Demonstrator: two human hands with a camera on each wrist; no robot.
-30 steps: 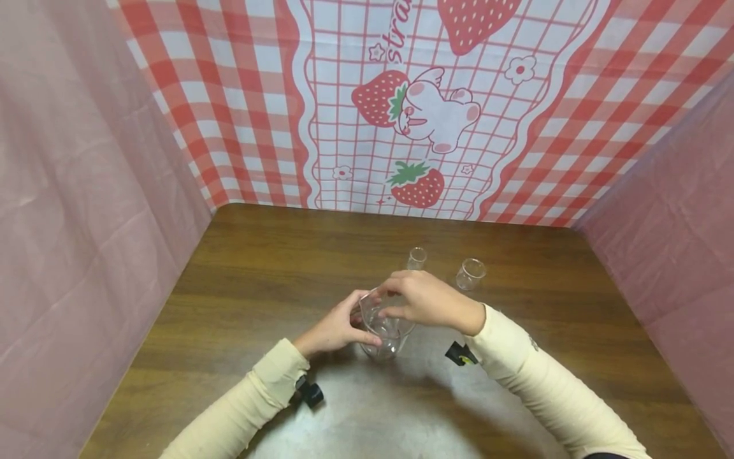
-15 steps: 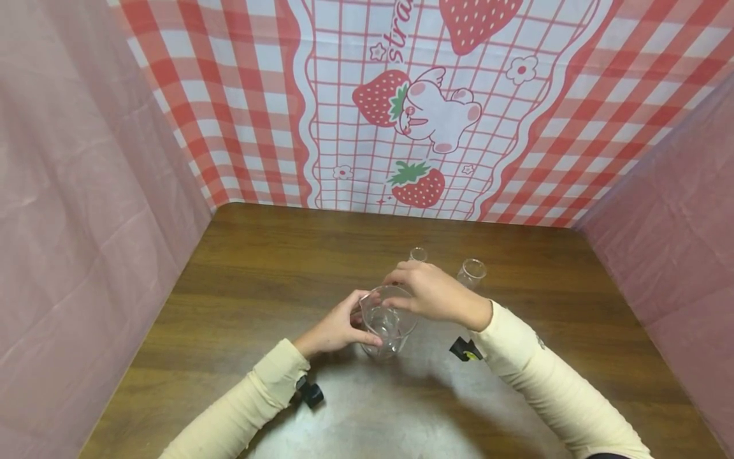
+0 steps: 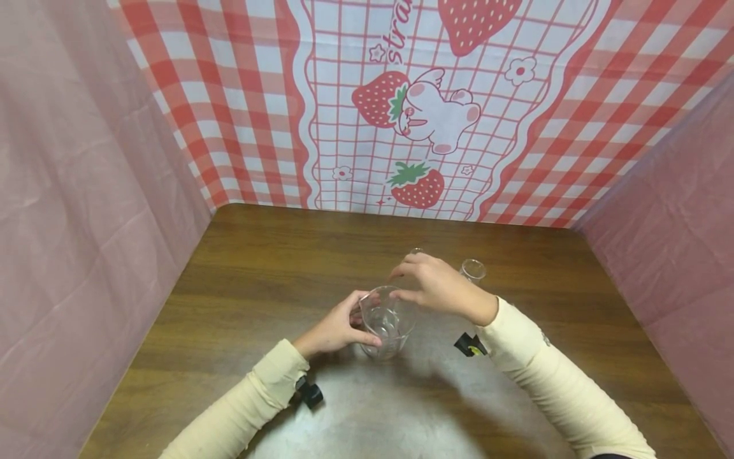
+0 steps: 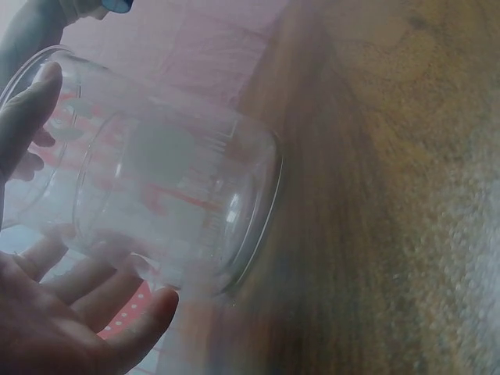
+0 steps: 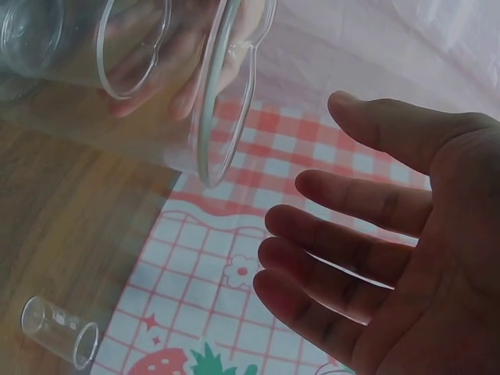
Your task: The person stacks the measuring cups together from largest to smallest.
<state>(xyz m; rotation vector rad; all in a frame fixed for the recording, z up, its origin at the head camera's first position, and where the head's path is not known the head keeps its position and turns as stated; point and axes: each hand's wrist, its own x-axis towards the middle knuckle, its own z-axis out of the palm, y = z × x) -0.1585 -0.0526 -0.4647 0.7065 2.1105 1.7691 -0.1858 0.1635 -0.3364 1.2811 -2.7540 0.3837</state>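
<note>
A large clear glass beaker (image 3: 397, 343) stands on the table with its spout toward the left. My left hand (image 3: 338, 326) grips its side, thumb at the front and fingers around the back. Inside sits a smaller beaker (image 5: 100, 48), its rim well below the large one's mouth. My right hand (image 3: 441, 287) is just above and right of the large rim, holding nothing. In the right wrist view its fingers (image 5: 336, 242) are spread and slightly bent, apart from the glass. Behind it, a tiny beaker (image 5: 61, 332) is mostly hidden in the head view.
Another small beaker (image 3: 473, 269) stands at the back right, partly covered by my right hand. The wooden table (image 3: 258, 255) ends at a strawberry-patterned cloth (image 3: 378, 153) behind. Pink curtains (image 3: 97, 223) hang on both sides.
My right hand has come up out of the large beaker's mouth and moved away to the back right, leaving the smaller beaker inside. The left hand keeps its grip.
</note>
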